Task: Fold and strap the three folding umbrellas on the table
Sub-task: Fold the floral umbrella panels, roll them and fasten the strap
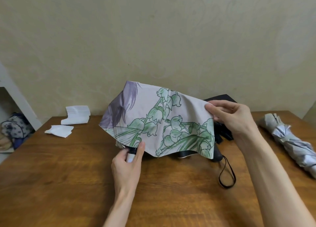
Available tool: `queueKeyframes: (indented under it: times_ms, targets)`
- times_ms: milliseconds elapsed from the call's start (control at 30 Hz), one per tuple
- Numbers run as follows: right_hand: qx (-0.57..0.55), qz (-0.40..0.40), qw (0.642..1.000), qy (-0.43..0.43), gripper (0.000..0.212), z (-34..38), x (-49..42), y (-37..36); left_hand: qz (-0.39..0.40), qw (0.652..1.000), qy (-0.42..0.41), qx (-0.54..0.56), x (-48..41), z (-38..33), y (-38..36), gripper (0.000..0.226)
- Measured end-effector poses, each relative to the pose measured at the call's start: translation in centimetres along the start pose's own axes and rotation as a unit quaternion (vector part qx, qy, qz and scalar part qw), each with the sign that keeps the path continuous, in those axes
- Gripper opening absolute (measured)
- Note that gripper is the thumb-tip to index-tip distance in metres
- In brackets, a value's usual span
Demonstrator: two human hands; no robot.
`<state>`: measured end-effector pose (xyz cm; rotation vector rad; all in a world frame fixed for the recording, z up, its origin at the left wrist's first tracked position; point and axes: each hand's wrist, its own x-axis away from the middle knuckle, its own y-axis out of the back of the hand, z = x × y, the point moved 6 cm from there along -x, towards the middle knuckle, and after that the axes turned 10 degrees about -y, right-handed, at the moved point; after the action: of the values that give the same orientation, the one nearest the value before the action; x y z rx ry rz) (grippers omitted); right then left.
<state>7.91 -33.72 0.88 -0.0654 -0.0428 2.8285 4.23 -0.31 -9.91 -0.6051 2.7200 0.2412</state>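
Note:
A floral umbrella (153, 117), pale cloth with green flowers and a purple patch, is held above the middle of the wooden table (68, 175), its canopy loose and spread. My left hand (128, 163) grips its white-and-black handle end under the cloth's lower edge. My right hand (230, 117) pinches the cloth's right edge. Behind the cloth lies a black umbrella (224, 132), mostly hidden, with a black wrist loop (227, 175) trailing on the table. A silver-grey umbrella (290, 141) lies rolled and strapped at the right.
Two stacks of white paper napkins (77, 114) (59, 131) sit at the table's back left. A patterned bag (15, 127) rests on a shelf beyond the left edge. A cream wall (153, 38) stands right behind the table.

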Motion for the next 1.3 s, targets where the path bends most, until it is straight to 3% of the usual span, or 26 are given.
queueKeyframes:
  times_ms: [233, 300, 367, 467, 567, 667, 867, 933, 1067, 1133, 1200, 1300]
  targets:
    - [0.119, -0.031, 0.989, 0.087, 0.009, 1.4, 0.3, 0.7, -0.004, 1.000, 0.014, 0.010, -0.2, 0.4, 0.1, 0.064]
    - [0.139, -0.036, 0.984, 0.106, 0.016, 1.6, 0.3, 0.9, 0.001, 1.000, 0.015, 0.011, -0.2, 0.4, 0.0, 0.062]
    - [0.119, -0.033, 0.988, 0.094, 0.024, 1.7, 0.3, 0.9, 0.005, 1.000, 0.013, 0.015, -0.1, 0.4, -0.1, 0.061]
    - [0.077, -0.001, 0.997, 0.010, 0.022, 0.6, 0.0, 0.4, 0.005, 1.000, 0.009, 0.020, -0.1, 0.4, -0.1, 0.059]
    - [0.115, -0.003, 0.992, -0.042, 0.024, -0.8, -0.1, 0.0, 0.002, 1.000, 0.005, 0.025, -0.1, 0.2, -0.1, 0.057]
    - [0.078, -0.060, 0.995, -0.010, 0.022, -0.5, 0.0, 0.4, 0.004, 1.000, 0.009, 0.026, -0.1, 0.2, -0.1, 0.055]
    - [0.088, -0.098, 0.991, 0.028, 0.045, 0.0, 0.1, -0.6, 0.019, 1.000, 0.010, 0.021, 0.1, -0.1, -0.7, 0.056]
    - [0.023, -0.067, 0.998, 0.002, 0.038, 0.3, 0.6, -1.2, 0.023, 0.999, 0.013, 0.032, 0.3, -0.4, -0.9, 0.059]
    - [-0.152, 0.088, 0.984, -0.041, 0.022, 2.3, 2.6, -4.4, 0.087, 0.993, 0.038, 0.068, 0.3, 0.2, -1.4, 0.087]
    - [-0.184, 0.146, 0.972, -0.026, 0.027, 3.7, 3.8, -6.4, 0.116, 0.991, 0.033, 0.052, 0.4, 0.2, -1.8, 0.103]
    - [-0.172, 0.189, 0.967, -0.024, 0.034, 4.6, 4.9, -8.9, 0.131, 0.990, 0.032, 0.050, 0.7, -0.1, -2.2, 0.115]
    - [-0.051, 0.207, 0.977, -0.004, 0.022, 4.6, 5.7, -13.1, 0.155, 0.984, 0.058, 0.069, 1.3, -0.7, -2.7, 0.120]
